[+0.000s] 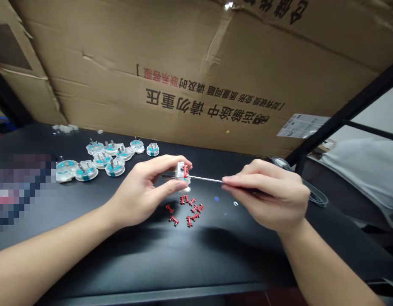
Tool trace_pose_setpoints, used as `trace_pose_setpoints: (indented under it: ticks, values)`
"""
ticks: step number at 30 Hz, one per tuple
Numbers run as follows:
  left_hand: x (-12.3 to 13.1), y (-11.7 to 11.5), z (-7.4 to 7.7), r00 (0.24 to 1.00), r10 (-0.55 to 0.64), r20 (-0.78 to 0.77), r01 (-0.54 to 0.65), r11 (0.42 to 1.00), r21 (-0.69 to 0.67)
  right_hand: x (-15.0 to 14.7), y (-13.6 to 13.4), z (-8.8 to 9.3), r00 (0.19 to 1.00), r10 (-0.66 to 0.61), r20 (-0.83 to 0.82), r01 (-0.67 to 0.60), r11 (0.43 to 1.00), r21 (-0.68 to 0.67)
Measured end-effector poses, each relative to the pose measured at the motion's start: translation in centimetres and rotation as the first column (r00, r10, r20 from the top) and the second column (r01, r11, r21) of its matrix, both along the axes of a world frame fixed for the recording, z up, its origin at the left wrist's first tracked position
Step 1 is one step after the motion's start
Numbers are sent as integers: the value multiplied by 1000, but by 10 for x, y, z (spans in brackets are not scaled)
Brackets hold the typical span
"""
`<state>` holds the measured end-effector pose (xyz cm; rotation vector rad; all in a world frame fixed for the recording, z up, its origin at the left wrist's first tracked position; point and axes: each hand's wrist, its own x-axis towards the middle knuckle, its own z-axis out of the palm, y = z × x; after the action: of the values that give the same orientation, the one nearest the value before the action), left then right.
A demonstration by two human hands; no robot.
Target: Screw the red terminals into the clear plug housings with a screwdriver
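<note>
My left hand [144,190] pinches a small clear plastic part [181,171] with a red piece on it, held above the black table [120,255]. My right hand [270,198] is closed round a thin metal tool [205,179], a slim screwdriver or rod, whose tip touches the red piece on the clear part. Directly below the hands, several small red screw-like pieces [188,210] lie scattered on the table.
Several round clear plugs with teal inserts [103,159] sit at the left rear of the table. A big cardboard sheet [196,76] stands behind. A black cable [314,195] and a black frame bar [343,114] are on the right; a blurred patch covers the left edge.
</note>
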<state>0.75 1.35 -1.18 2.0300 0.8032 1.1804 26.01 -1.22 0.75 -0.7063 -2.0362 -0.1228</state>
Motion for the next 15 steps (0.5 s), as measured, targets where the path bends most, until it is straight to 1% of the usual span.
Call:
trace_pose_setpoints:
  ticks: [1,2,3,4,5,6,7,8,9,10,11,12,13,14,15]
  values:
    - [-1,0,1,1000,12,-9,-12,999,38,-3,-1,0,999,-1,-47,-2,998,-59]
    - [-1,0,2,999,33,-15,-31,996,89,-6,-1,-1,995,-8,-99,-7,988,-153]
    - [-2,1,3,998,57,-21,-54,989,139,-9,-1,-2,989,-20,-145,-20,964,-264]
    - [-4,3,4,996,81,-26,-76,982,171,-11,0,-3,983,-32,-181,-38,929,-369]
    - [-6,7,5,995,97,-36,-89,981,171,-14,2,-5,979,-44,-199,-52,891,-451]
    - [-8,12,5,993,103,-50,-95,985,143,-15,5,-7,978,-59,-200,-49,866,-498]
    - [-10,18,5,993,94,-65,-89,993,80,-15,9,-11,978,-79,-193,-30,860,-509]
    - [-13,25,3,994,75,-85,-76,997,-7,-14,14,-14,980,-106,-170,8,870,-494]
    - [-16,32,0,993,64,-101,-70,995,-65,-13,19,-18,977,-139,-159,49,882,-468]
    - [-19,40,-3,987,67,-145,-80,993,-88,-10,24,-22,973,-163,-164,70,884,-462]
    - [-22,47,-7,969,85,-232,-105,992,-75,-8,30,-26,972,-172,-160,74,871,-485]
    - [-25,53,-11,926,97,-365,-118,992,-36,-5,35,-29,974,-175,-144,76,851,-520]
    - [-27,58,-15,860,116,-498,-127,992,12,-3,38,-32,981,-163,-108,78,832,-549]
    - [-29,61,-19,798,128,-589,-122,991,50,-2,41,-34,987,-146,-70,82,823,-562]
    - [-31,62,-21,774,149,-616,-137,988,67,-2,42,-36,991,-133,-23,97,818,-567]
